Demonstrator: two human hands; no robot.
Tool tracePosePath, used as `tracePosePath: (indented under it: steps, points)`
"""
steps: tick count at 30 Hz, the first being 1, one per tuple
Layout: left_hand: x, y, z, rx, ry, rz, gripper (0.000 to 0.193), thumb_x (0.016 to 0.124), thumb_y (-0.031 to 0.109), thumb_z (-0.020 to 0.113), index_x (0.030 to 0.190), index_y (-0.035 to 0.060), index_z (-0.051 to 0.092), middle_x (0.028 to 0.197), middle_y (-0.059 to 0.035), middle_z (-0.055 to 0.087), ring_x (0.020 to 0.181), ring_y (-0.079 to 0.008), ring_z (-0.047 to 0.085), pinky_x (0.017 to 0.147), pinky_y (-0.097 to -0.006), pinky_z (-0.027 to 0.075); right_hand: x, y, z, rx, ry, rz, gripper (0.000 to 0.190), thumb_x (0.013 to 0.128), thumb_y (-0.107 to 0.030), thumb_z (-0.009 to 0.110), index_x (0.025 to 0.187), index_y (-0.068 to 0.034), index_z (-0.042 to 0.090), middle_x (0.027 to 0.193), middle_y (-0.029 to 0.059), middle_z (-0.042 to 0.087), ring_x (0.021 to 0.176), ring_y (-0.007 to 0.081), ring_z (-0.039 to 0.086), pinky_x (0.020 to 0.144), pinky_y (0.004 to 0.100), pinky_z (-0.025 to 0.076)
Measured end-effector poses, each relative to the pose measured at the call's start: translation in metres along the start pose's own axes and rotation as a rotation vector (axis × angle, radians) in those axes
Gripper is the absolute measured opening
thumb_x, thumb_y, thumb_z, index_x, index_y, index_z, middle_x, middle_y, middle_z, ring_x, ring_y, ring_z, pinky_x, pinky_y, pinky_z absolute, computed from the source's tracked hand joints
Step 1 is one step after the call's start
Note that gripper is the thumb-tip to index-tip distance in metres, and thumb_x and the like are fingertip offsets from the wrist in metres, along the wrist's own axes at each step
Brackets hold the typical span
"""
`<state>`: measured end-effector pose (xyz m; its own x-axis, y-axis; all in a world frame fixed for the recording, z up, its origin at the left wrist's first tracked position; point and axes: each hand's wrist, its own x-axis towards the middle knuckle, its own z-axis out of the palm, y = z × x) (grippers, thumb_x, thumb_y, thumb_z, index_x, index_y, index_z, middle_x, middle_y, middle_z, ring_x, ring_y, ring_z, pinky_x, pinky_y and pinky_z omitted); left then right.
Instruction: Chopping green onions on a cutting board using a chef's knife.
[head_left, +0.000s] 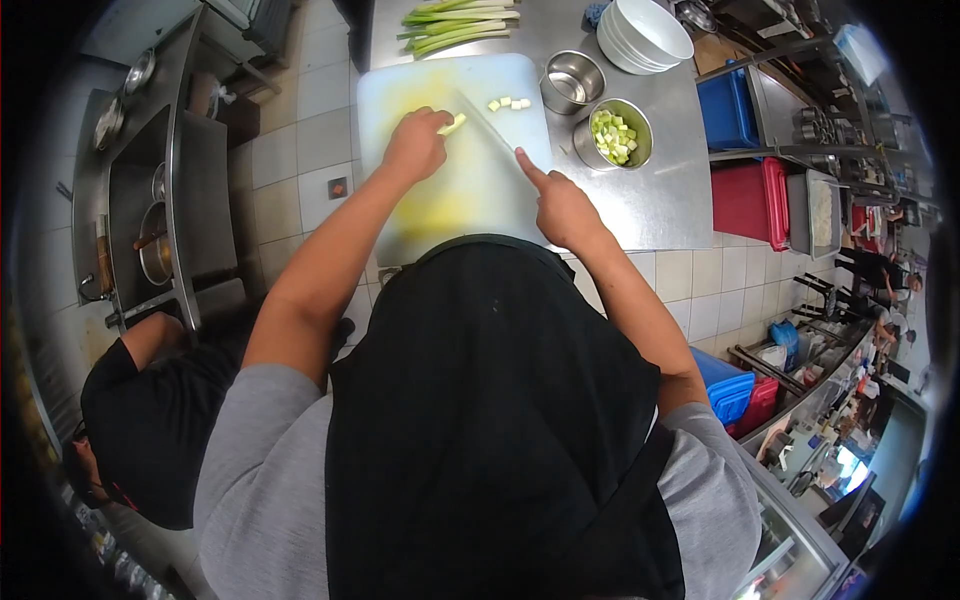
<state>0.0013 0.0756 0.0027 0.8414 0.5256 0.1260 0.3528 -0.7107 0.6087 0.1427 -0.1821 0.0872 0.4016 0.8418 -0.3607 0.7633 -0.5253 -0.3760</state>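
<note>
A white plastic cutting board (480, 202) with yellow stains lies before me on a steel table. My left hand (421, 144) holds a short length of green onion stalk (453, 124) down on it. My right hand (566, 208) grips a kitchen knife (487, 124), its index finger stretched along the back of the blade. The blade slants across the board, its tip just right of the stalk. Several cut pale pieces (510, 103) lie beyond the blade. To the right, a steel container (646, 135) holds chopped green and white pieces (613, 138). The knife handle is hidden in my fist.
Whole green onions (457, 26) lie behind the board on the steel table (667, 217). A second steel container (574, 81) and stacked white bowls (637, 37) stand at the back right. Lidded bins (750, 202) sit right of the table. Another person (161, 435) is at a steel sink (135, 225) on my left.
</note>
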Motion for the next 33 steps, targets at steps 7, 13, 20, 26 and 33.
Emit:
tracePosePath:
  steps: [7,13,20,26,33]
  points:
    - [0.003,0.004,-0.002,-0.007,-0.003,0.016,0.033,0.086,-0.004,0.069,0.115,0.0070,0.079,0.104,-0.0184,0.072,0.103,-0.0430,0.068,0.093,-0.0511,0.055,-0.024,-0.027,-0.022,-0.079,-0.121,-0.031,0.095,0.089,0.007,0.059,0.175,-0.024,0.031,0.109,0.0260,0.067,0.095,0.0435,0.073,0.088,0.0512,0.061]
    - [0.003,0.006,-0.002,-0.034,0.006,0.024,0.032,0.086,-0.003,0.071,0.115,0.0070,0.080,0.106,-0.0180,0.072,0.104,-0.0421,0.068,0.093,-0.0495,0.056,-0.011,-0.026,-0.014,-0.067,-0.131,-0.040,0.096,0.089,0.007,0.058,0.176,-0.024,0.030,0.108,0.0257,0.068,0.096,0.0434,0.073,0.089,0.0510,0.061]
    - [-0.005,0.004,-0.005,-0.040,0.043,0.063,0.033,0.088,-0.002,0.071,0.120,0.0039,0.076,0.103,-0.0198,0.069,0.098,-0.0427,0.069,0.092,-0.0484,0.056,0.028,-0.013,0.014,0.050,-0.083,-0.072,0.094,0.095,0.004,0.058,0.177,-0.027,0.024,0.112,0.0290,0.069,0.104,0.0457,0.070,0.099,0.0525,0.055]
    - [-0.013,-0.006,-0.008,-0.046,0.013,0.018,0.034,0.087,-0.003,0.070,0.118,0.0064,0.078,0.107,-0.0192,0.069,0.104,-0.0419,0.068,0.094,-0.0494,0.056,0.022,0.011,0.009,0.147,0.004,-0.031,0.092,0.095,0.003,0.059,0.176,-0.027,0.027,0.119,0.0347,0.069,0.110,0.0501,0.069,0.102,0.0535,0.054]
    - [-0.004,0.001,-0.007,-0.029,0.008,-0.002,0.033,0.087,-0.004,0.070,0.116,0.0065,0.079,0.106,-0.0188,0.071,0.102,-0.0424,0.069,0.094,-0.0492,0.056,-0.011,-0.015,-0.013,-0.019,-0.085,-0.067,0.093,0.096,0.003,0.062,0.176,-0.027,0.027,0.105,0.0272,0.068,0.100,0.0437,0.070,0.095,0.0513,0.056]
